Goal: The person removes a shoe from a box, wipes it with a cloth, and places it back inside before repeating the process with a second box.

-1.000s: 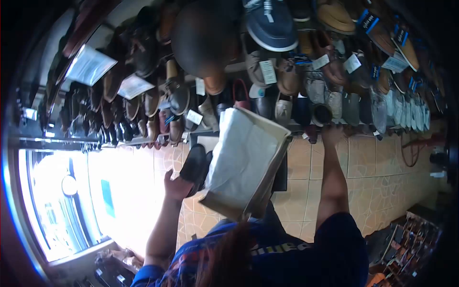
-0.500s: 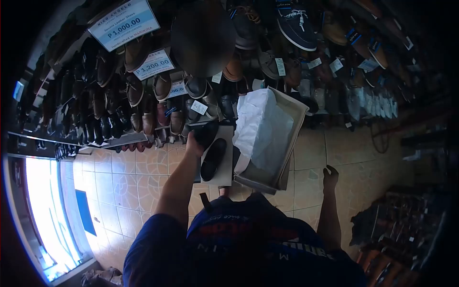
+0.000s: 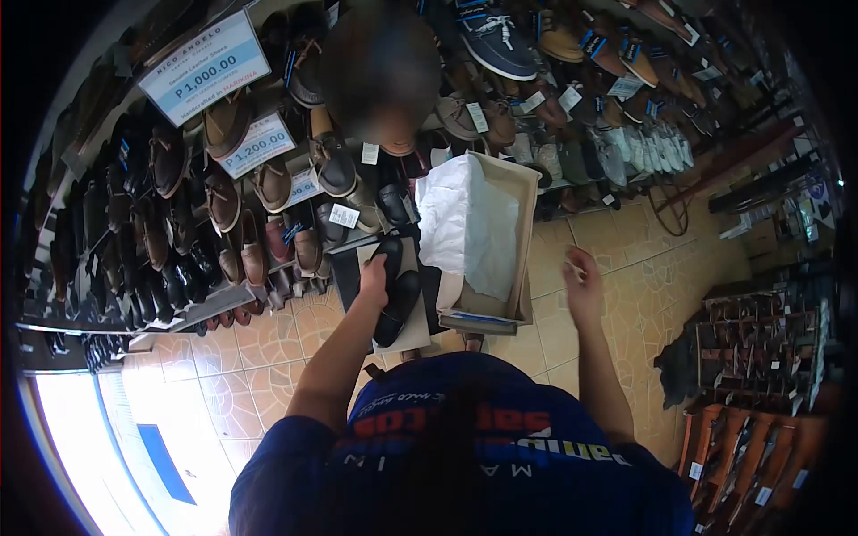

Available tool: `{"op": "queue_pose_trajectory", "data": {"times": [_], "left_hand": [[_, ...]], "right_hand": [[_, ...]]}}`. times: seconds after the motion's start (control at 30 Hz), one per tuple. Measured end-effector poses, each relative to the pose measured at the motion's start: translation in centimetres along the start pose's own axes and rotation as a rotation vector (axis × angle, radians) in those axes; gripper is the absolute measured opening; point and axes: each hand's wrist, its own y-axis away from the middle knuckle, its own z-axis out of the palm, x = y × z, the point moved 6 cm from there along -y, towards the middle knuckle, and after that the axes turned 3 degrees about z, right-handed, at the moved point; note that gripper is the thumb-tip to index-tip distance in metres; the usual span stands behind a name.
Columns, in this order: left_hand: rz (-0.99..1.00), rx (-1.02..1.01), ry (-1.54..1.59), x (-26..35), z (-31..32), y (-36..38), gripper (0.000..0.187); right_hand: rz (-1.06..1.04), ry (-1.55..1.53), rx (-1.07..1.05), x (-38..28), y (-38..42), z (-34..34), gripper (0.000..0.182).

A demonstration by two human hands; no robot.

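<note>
My left hand [image 3: 375, 281] is closed on a black shoe [image 3: 389, 256], gripping it from its left side. Right beside it, touching or nearly so, lies a second black shoe [image 3: 399, 309]. Both are over a pale flat cardboard piece [image 3: 416, 334], perhaps a box lid. An open shoe box [image 3: 524, 259] stands just to the right, with white tissue paper [image 3: 460, 219] inside and spilling over its left edge. My right hand [image 3: 583, 284] hovers right of the box, empty, its fingers loosely bent and apart.
Shelves of shoes run along the far side, with price signs [image 3: 204, 70] at the upper left and a navy boat shoe [image 3: 497, 46] above. A rack [image 3: 760, 348] with hanging items stands at the right. Tiled floor [image 3: 617, 259] shows below; a bright doorway [image 3: 98, 429] is at lower left.
The view has turned somewhat. My left hand has brought its shoe down alongside the other one. My right hand has risen and come closer to the box, with its fingers more visible.
</note>
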Motion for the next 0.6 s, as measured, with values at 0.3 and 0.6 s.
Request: {"op": "queue_pose_trajectory", "data": {"times": [0.3,0.6], "left_hand": [[-0.353,-0.513,0.139,-1.3,9.8,4.7,0.034],[-0.247,-0.319,0.202,2.6,7.8,6.8,0.035]], "right_hand": [[-0.516,0.970,-0.540,-6.7,2.2,11.4,0.044],[-0.579,0.710,-0.493,-5.5,2.3,10.1,0.038]]}}
